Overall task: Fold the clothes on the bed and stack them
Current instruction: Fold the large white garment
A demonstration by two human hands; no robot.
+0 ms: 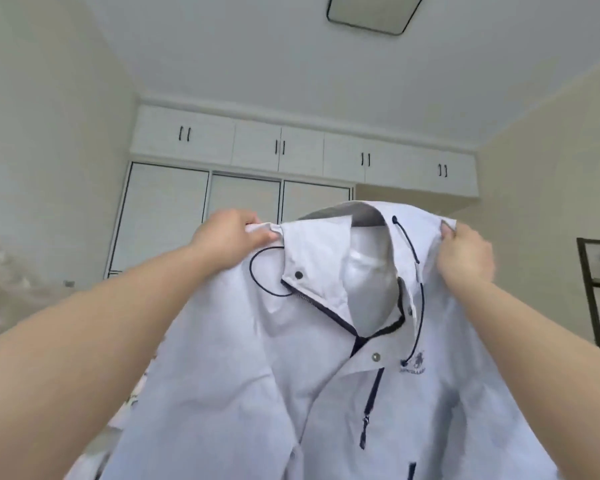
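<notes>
Head view: left hand [234, 230] and right hand [465, 251] each pinch a shoulder of the white jacket [291, 375], held up in the air. Its slippery fabric could slide free, bunching the fold.

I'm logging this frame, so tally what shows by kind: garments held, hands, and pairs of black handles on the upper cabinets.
Jackets: 1, the white jacket
Hands: 2, left hand and right hand, each gripping a shoulder
Handle pairs on the upper cabinets: 4
Total: 7
</notes>
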